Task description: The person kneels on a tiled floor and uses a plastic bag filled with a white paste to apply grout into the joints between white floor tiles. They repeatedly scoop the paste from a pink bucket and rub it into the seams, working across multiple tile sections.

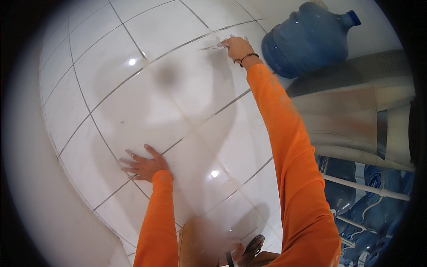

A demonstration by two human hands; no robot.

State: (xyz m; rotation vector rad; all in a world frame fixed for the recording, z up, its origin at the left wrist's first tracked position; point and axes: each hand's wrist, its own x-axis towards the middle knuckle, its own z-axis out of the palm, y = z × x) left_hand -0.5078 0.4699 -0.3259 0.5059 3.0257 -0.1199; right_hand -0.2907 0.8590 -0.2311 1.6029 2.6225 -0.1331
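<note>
My left hand (143, 167) is pressed flat on the white floor tiles (178, 107), fingers spread, with whitish residue on the fingertips. My right hand (238, 48) reaches far forward, wearing a dark beaded bracelet (249, 58) at the wrist. Its fingers are closed on a thin, pale, pointed tool (214, 46), whose exact kind I cannot make out. The tool's tip is close to a grout line (222, 29) between tiles. White residue also marks the right-hand fingers. Both arms are in orange sleeves.
A large blue water jug (307, 40) is at the upper right, beside my right forearm. Below it stands a grey and cream appliance (342, 115). A white rack (364, 187) with several blue jugs is at lower right. A pale wall (40, 178) curves along the left.
</note>
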